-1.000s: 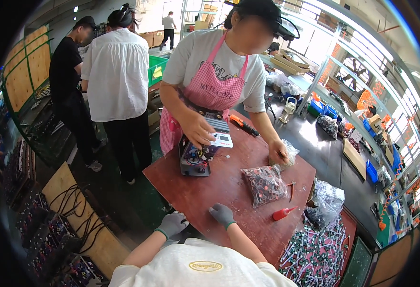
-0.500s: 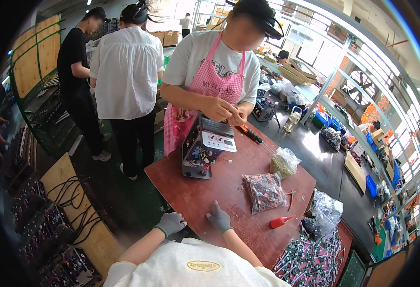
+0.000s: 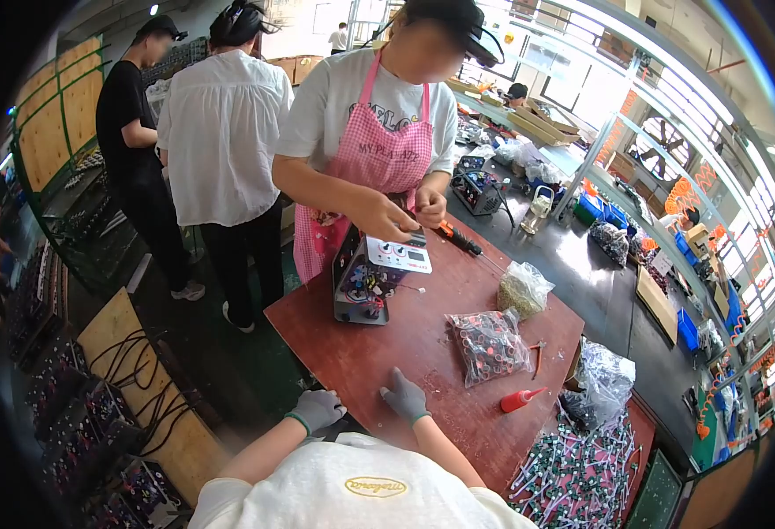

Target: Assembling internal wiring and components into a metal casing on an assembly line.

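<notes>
Bag of small red and dark parts [image 3: 490, 344] lies on the red-brown tabletop [image 3: 378, 353], just beyond your right hand [image 3: 404, 397] and well short of the far person's grey device [image 3: 368, 280]. Reach carelessly and you could, I judge, knock the red bottle [image 3: 521, 401] at right. Your left hand [image 3: 317, 409] rests at the near edge. Both gloved hands look loosely curled, holding nothing.

Matt reddish wooden table [image 3: 405, 348], grey knit cloth gloves on hands, glossy plastic bag [image 3: 490, 344]
</notes>
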A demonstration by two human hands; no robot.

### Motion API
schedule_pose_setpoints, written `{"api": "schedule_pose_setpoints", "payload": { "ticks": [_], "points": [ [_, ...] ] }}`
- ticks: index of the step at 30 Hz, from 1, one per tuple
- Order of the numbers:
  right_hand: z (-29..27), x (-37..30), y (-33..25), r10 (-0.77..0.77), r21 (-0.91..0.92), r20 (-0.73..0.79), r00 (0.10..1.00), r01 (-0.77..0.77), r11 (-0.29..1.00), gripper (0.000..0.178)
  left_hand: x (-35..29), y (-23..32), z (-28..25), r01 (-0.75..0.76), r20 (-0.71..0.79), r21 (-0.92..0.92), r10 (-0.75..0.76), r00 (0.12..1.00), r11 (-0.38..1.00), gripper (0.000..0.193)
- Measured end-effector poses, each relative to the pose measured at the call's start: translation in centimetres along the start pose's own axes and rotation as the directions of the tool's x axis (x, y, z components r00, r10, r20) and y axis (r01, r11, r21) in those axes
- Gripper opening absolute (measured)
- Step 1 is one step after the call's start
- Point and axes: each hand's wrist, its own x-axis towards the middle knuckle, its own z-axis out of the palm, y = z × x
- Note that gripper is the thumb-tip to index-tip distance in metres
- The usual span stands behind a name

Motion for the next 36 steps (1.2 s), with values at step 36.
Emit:
{"api": "schedule_pose_setpoints", "payload": {
  "ticks": [36],
  "points": [
    [-0.3, 0.1, -0.7, 0.049, -0.029, 0.044, 0.998, -0.048, 0.998, 0.078, -0.7, -0.4, 0.3, 0.026, 0.047, -0.056, -0.023, 0.999, 0.998, 0.038]
  ]
}}
